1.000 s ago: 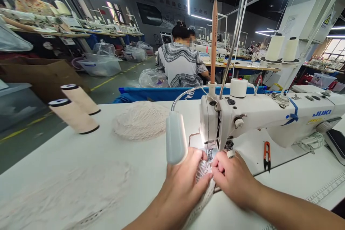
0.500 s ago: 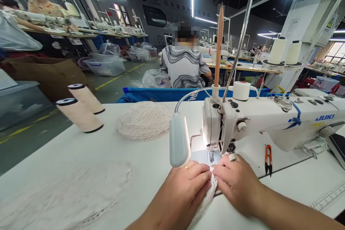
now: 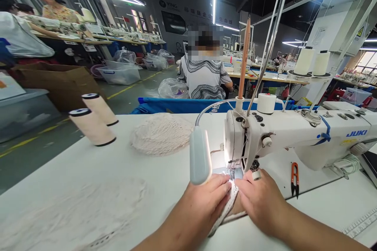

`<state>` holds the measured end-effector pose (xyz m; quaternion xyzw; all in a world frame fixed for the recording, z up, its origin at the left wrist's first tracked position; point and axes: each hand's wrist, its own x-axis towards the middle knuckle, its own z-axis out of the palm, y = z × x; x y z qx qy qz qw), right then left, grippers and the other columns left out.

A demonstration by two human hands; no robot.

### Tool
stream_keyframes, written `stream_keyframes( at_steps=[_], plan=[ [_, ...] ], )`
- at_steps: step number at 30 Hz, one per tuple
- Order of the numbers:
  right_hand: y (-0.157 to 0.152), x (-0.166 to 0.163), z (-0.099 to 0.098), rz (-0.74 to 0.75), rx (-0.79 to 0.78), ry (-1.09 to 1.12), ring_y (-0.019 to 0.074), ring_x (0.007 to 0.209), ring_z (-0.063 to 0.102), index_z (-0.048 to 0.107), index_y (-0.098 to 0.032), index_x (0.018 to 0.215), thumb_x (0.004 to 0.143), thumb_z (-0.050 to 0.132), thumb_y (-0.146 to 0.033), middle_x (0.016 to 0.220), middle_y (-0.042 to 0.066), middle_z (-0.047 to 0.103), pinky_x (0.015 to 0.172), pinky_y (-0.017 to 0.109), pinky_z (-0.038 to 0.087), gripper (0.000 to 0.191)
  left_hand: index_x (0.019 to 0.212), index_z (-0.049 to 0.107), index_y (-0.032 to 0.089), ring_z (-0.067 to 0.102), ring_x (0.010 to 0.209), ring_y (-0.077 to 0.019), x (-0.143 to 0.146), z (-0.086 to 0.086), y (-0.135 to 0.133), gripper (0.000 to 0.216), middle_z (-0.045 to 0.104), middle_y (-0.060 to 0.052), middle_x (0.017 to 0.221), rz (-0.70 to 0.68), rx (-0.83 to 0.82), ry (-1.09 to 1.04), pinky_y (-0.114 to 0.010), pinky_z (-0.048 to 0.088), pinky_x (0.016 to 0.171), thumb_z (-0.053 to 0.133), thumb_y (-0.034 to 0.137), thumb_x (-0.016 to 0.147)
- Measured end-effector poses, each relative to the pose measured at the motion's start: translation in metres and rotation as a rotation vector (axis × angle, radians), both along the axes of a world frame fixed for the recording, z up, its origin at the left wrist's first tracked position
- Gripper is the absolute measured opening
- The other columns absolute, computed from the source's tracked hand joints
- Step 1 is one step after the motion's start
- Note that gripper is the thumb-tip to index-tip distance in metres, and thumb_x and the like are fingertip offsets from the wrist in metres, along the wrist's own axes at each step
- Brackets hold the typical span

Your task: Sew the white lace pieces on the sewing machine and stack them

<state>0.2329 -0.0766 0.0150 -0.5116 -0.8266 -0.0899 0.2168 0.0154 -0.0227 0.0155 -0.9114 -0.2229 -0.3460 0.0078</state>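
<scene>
A strip of white lace trim [image 3: 225,211] runs from the presser foot of the white sewing machine [image 3: 279,129] down toward me. My left hand [image 3: 206,200] grips the strip from the left, its fingertips pinched close to the needle. From the other side, my right hand [image 3: 262,204] presses bent fingers and thumb together at the same end of the trim, just under the machine head. The fingertips of both hands nearly meet there. A lit lamp [image 3: 200,156] on a bendy neck hangs over my left hand and shines on the needle area.
Orange-handled thread snips [image 3: 295,179] lie right of my right hand. White lace heaps rest at the back [image 3: 160,133] and the front left [image 3: 73,211]. Two thread cones [image 3: 92,127] lean at the left. A ruler [image 3: 363,219] is at the right edge. Ahead sits a co-worker [image 3: 203,74].
The view has shifted slightly. The trim lies a little differently, with more of it showing below my fingers. Both hands stay close to the presser foot.
</scene>
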Motion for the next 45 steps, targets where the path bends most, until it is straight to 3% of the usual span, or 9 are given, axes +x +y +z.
stream_keyframes(
  at_steps=[10, 20, 24, 27, 31, 34, 37, 41, 45],
  plan=[
    [0.0, -0.001, -0.001, -0.027, 0.043, 0.017, 0.0227, 0.073, 0.043, 0.061, -0.022, 0.085, 0.09, 0.057, -0.009, 0.079, 0.004, 0.058, 0.067, 0.034, 0.031, 0.015, 0.104, 0.072, 0.019, 0.081, 0.086, -0.0267, 0.001, 0.015, 0.0, 0.032, 0.082, -0.005, 0.092, -0.039, 0.051, -0.012, -0.04, 0.052, 0.071, 0.041, 0.01, 0.109],
    [0.0, -0.002, 0.008, -0.019, 0.039, 0.007, 0.025, 0.075, 0.05, 0.067, -0.022, 0.096, 0.092, 0.052, -0.008, 0.082, 0.006, 0.064, 0.066, 0.036, 0.031, 0.021, 0.103, 0.071, 0.022, 0.079, 0.094, -0.0267, -0.003, 0.005, 0.005, 0.033, 0.084, -0.006, 0.107, -0.01, -0.042, -0.009, -0.043, 0.047, 0.081, 0.04, 0.012, 0.107],
    [-0.001, 0.0, 0.006, 0.058, 0.039, 0.077, 0.024, 0.076, 0.055, 0.069, -0.022, 0.113, 0.096, 0.051, -0.01, 0.086, 0.005, 0.067, 0.068, 0.034, 0.035, 0.028, 0.11, 0.069, 0.025, 0.073, 0.103, -0.0319, -0.009, 0.007, -0.011, 0.014, 0.078, -0.008, 0.123, 0.057, -0.134, 0.073, -0.046, 0.046, 0.086, 0.06, 0.032, 0.101],
    [0.0, 0.001, 0.004, 0.12, 0.005, 0.106, 0.0216, 0.07, 0.055, 0.067, -0.023, 0.097, 0.094, 0.051, -0.011, 0.079, 0.002, 0.065, 0.066, 0.033, 0.035, 0.021, 0.107, 0.065, 0.026, 0.069, 0.106, -0.0339, -0.009, 0.008, -0.025, 0.019, 0.073, -0.008, 0.129, 0.098, -0.167, 0.075, -0.049, 0.046, 0.092, 0.069, 0.029, 0.088],
    [0.003, -0.001, 0.009, 0.1, -0.106, 0.26, 0.0181, 0.063, 0.052, 0.066, -0.022, 0.091, 0.101, 0.047, -0.019, 0.072, -0.001, 0.062, 0.064, 0.03, 0.034, 0.022, 0.086, 0.05, 0.025, 0.063, 0.081, -0.0237, -0.002, 0.004, -0.021, 0.021, 0.069, -0.003, 0.095, 0.047, -0.263, -0.02, -0.036, 0.045, 0.073, 0.044, 0.005, 0.084],
    [0.005, -0.004, 0.018, 0.044, -0.237, 0.464, 0.0159, 0.058, 0.047, 0.067, -0.023, 0.092, 0.103, 0.048, -0.026, 0.062, -0.005, 0.052, 0.06, 0.027, 0.033, 0.022, 0.084, 0.041, 0.026, 0.053, 0.068, -0.0209, 0.002, 0.006, -0.006, 0.019, 0.058, 0.001, 0.077, 0.088, -0.467, -0.068, -0.031, 0.041, 0.061, 0.039, 0.008, 0.087],
    [0.007, -0.006, 0.023, 0.017, -0.306, 0.603, 0.0149, 0.056, 0.043, 0.062, -0.024, 0.083, 0.102, 0.049, -0.03, 0.059, -0.006, 0.046, 0.059, 0.026, 0.033, 0.024, 0.087, 0.043, 0.026, 0.056, 0.073, -0.0215, 0.005, 0.015, 0.003, 0.013, 0.058, 0.001, 0.079, 0.138, -0.645, -0.039, -0.031, 0.045, 0.067, 0.039, 0.014, 0.087],
    [0.008, -0.007, 0.022, 0.038, -0.323, 0.655, 0.0147, 0.058, 0.044, 0.059, -0.024, 0.078, 0.1, 0.05, -0.03, 0.061, -0.005, 0.046, 0.059, 0.026, 0.034, 0.025, 0.074, 0.041, 0.025, 0.057, 0.074, -0.0223, 0.008, 0.025, 0.005, 0.006, 0.056, -0.001, 0.079, 0.104, -0.675, 0.028, -0.033, 0.044, 0.067, 0.045, 0.022, 0.078],
    [0.008, -0.005, 0.019, 0.022, -0.347, 0.622, 0.0149, 0.057, 0.045, 0.063, -0.024, 0.083, 0.101, 0.052, -0.029, 0.06, -0.006, 0.048, 0.06, 0.026, 0.036, 0.022, 0.07, 0.047, 0.023, 0.062, 0.08, -0.0244, 0.009, 0.028, 0.005, 0.017, 0.059, -0.004, 0.083, 0.122, -0.732, 0.033, -0.034, 0.047, 0.07, 0.049, 0.029, 0.085]
  ],
)
